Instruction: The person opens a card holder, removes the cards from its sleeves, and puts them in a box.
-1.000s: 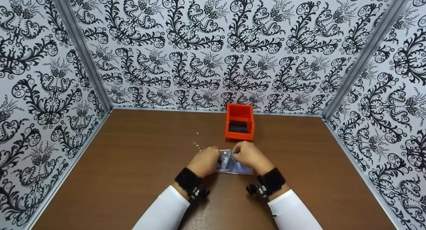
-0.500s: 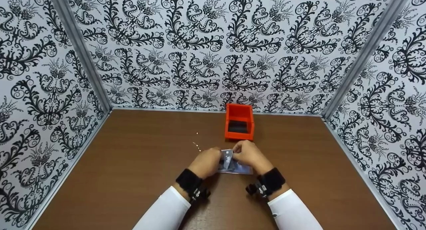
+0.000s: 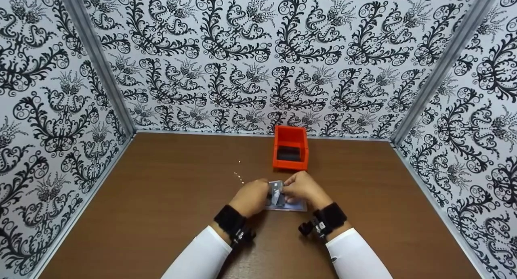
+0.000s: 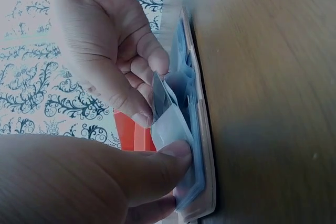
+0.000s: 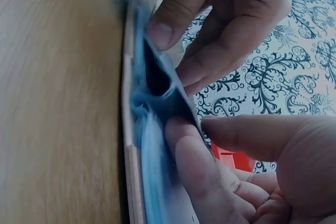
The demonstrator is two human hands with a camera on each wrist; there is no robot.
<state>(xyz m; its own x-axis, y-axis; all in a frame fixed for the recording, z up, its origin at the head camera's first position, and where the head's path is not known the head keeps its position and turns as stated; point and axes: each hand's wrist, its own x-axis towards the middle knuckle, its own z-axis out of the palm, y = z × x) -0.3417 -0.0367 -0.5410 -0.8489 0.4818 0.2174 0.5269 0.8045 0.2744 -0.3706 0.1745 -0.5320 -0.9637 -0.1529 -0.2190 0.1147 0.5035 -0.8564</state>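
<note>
A card holder (image 3: 297,207) with clear bluish plastic sleeves lies opened out on the table between both hands. My left hand (image 3: 250,196) grips its left side, the thumb pressing a pale sleeve (image 4: 173,128) in the left wrist view. My right hand (image 3: 303,189) pinches the edge of a grey card (image 3: 276,191) between thumb and fingers. That card stands tilted up from the sleeves. In the right wrist view the sleeve pocket (image 5: 157,80) gapes, with right fingertips (image 5: 181,135) at its edge. Much of the holder's left side is hidden under the left hand in the head view.
Just beyond the hands stands an orange-red bin (image 3: 290,165) with a dark thing (image 3: 288,153) inside. Small light specks (image 3: 239,177) show on the brown table (image 3: 181,182) to the left. Patterned walls (image 3: 250,49) enclose the back and sides.
The grey card has tilted up and narrowed in view over the last second. My right hand's fingers have shifted slightly down along its edge; the left hand has barely moved.
</note>
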